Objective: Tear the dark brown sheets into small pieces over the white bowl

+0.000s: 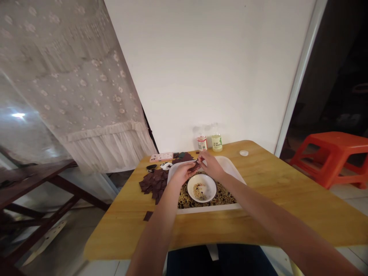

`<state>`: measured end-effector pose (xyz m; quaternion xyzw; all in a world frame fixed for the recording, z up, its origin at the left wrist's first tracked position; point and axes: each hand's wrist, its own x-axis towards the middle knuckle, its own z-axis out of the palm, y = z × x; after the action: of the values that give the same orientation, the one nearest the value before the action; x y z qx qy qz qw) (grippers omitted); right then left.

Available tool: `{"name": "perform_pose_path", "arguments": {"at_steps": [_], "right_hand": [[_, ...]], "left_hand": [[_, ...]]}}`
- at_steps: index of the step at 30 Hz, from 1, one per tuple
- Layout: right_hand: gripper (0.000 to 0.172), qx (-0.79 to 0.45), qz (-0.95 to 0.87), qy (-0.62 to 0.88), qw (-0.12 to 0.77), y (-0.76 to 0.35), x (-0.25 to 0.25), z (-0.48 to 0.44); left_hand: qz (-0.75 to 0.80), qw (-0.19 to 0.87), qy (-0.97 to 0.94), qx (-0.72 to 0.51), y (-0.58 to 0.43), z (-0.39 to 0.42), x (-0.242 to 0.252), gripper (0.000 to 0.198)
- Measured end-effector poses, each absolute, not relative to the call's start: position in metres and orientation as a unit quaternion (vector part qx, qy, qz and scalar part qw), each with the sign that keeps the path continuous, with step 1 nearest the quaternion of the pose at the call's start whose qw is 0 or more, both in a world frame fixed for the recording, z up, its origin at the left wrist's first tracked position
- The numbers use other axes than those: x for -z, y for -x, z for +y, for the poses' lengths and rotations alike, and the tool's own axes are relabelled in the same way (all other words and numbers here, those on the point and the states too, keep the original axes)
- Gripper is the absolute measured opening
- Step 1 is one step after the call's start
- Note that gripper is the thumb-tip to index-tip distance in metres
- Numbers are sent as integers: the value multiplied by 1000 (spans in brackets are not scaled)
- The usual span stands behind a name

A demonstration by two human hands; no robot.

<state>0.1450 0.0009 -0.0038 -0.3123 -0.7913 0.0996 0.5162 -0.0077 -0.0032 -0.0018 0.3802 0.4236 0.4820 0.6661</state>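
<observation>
My left hand (184, 173) and my right hand (210, 165) meet just beyond a white bowl, fingers closed on a small dark brown piece (196, 167). It looks like the flat brown squares (156, 183) heaped at the left, but fingers partly cover it. Below my hands, the dark-rimmed white bowl (211, 188) has some pale beads or seeds (199, 191) in it. That bowl rests in a white tray (231, 165) spread with small round tan and black beads or seeds (222, 194).
A pink phone (161, 157), a black item (151, 167) and a crumpled white item (166, 166) lie at the back left. Two containers, one red-labelled (202, 143) and one green-labelled (217, 142), stand by the wall. A white lid (243, 153) lies rightward. An orange stool (333, 153) stands beyond the wooden table (276, 184).
</observation>
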Motion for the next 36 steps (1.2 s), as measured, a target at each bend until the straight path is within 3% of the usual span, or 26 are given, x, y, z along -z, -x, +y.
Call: {"name": "perform_pose_path", "arguments": {"at_steps": [36], "right_hand": [[15,-86,-808,313,491,-144,7,1]], "left_hand": [[423,677,-363,-480,8,0,5,11]]}}
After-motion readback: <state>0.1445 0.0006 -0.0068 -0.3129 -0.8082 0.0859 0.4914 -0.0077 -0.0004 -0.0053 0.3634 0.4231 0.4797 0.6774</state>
